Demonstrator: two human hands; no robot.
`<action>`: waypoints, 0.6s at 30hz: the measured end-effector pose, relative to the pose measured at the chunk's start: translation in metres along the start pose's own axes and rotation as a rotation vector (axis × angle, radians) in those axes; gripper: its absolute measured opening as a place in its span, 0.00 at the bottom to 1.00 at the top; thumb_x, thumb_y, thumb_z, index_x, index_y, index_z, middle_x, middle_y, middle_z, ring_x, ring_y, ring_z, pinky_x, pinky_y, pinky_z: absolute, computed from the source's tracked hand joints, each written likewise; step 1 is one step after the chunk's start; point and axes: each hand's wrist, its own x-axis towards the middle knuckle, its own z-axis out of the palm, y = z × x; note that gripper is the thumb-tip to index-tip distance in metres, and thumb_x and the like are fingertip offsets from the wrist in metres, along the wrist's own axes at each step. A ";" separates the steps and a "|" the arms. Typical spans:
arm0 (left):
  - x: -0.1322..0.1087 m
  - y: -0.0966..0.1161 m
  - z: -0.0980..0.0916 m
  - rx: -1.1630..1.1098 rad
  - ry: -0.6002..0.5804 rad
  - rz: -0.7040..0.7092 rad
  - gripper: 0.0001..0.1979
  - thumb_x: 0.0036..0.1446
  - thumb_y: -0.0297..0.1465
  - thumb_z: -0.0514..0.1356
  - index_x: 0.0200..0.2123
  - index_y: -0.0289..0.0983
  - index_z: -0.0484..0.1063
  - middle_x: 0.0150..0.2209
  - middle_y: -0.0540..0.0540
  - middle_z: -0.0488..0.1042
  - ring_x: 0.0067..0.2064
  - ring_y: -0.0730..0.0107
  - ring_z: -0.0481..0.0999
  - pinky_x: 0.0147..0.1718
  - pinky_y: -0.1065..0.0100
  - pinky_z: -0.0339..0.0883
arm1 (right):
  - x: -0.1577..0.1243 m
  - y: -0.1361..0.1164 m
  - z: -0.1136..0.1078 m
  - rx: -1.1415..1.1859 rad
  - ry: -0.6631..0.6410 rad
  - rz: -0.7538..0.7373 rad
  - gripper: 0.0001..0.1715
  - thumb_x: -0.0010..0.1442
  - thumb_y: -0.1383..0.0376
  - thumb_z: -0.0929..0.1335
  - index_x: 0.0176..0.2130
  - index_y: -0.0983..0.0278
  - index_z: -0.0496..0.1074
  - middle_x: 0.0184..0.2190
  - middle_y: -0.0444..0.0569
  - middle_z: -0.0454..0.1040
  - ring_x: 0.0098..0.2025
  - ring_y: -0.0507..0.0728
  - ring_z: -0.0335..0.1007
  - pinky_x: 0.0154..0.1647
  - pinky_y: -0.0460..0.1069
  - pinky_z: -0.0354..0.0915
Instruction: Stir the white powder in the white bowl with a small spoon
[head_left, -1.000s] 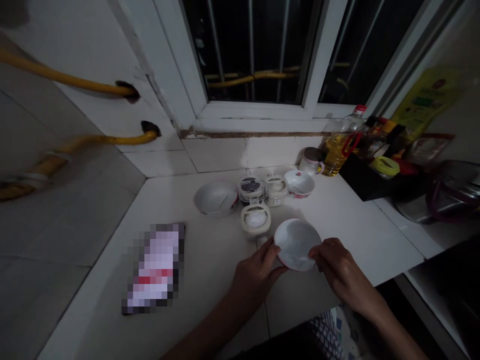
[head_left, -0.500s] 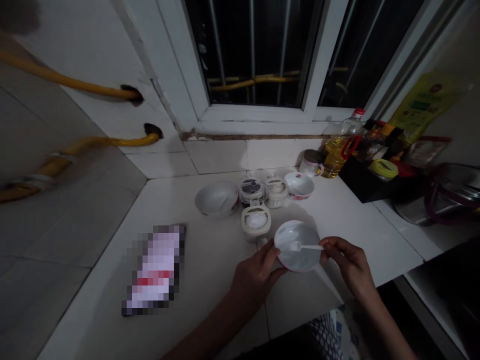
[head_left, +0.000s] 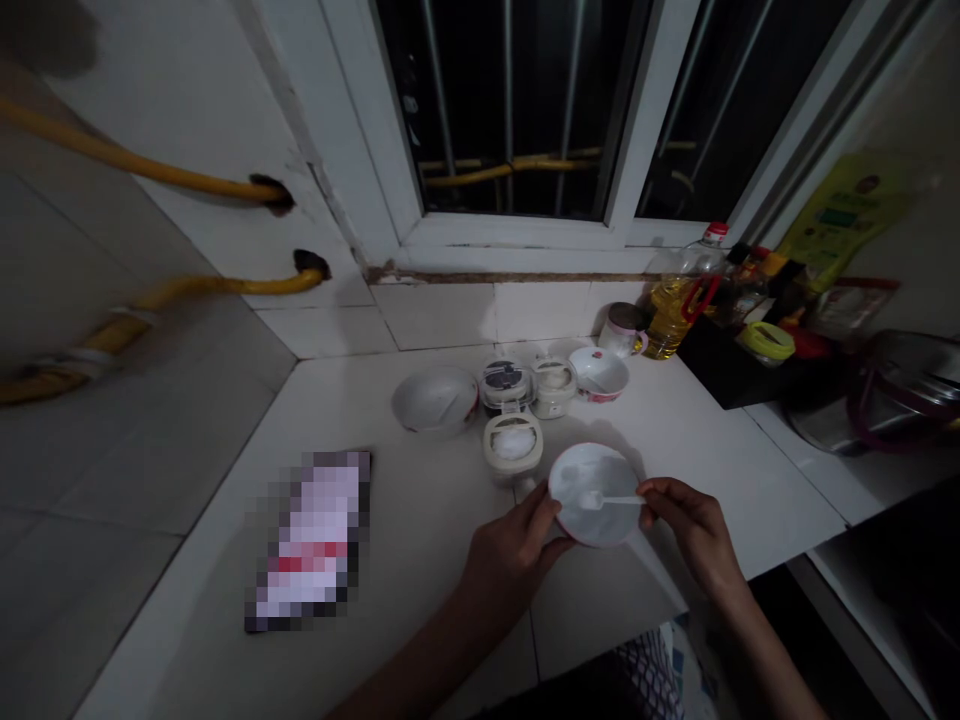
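A white bowl is tilted a little toward me over the counter. My left hand grips its left rim, thumb over the edge and fingers beneath. Between the thumb and fingers of my right hand is the handle of a small white spoon, its head over the inside of the bowl. I cannot make out clearly what lies in the bowl. Just beyond my left hand stands a square jar of white grains. Behind it are a jar with dark contents and another pale jar.
At the back are a larger bowl, a small flowered bowl, a lidded mug and an oil bottle. A black box of seasonings and a metal pot stand right. A blurred-out flat object lies left.
Hardly anything differs. The spoon and my right hand have shifted very slightly over the bowl, and the whole view has moved a little.
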 end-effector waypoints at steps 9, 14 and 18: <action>0.000 0.000 0.000 0.009 -0.015 -0.007 0.13 0.66 0.36 0.51 0.45 0.34 0.68 0.46 0.36 0.76 0.43 0.61 0.79 0.33 0.68 0.76 | 0.001 0.008 -0.002 0.053 0.006 0.028 0.18 0.51 0.51 0.69 0.29 0.64 0.74 0.18 0.44 0.68 0.26 0.55 0.64 0.35 0.51 0.60; 0.001 0.000 -0.001 0.005 -0.006 0.008 0.14 0.66 0.37 0.50 0.44 0.34 0.68 0.46 0.36 0.76 0.43 0.62 0.79 0.33 0.69 0.75 | 0.002 0.012 -0.002 0.087 -0.011 0.037 0.18 0.53 0.52 0.68 0.30 0.65 0.74 0.18 0.44 0.68 0.26 0.56 0.64 0.35 0.51 0.61; 0.000 0.000 -0.002 0.007 -0.010 -0.001 0.12 0.66 0.36 0.52 0.44 0.34 0.68 0.46 0.36 0.76 0.43 0.62 0.79 0.32 0.69 0.75 | 0.003 0.012 -0.002 -0.181 0.075 -0.186 0.15 0.60 0.55 0.65 0.30 0.62 0.73 0.23 0.46 0.72 0.33 0.58 0.68 0.40 0.53 0.61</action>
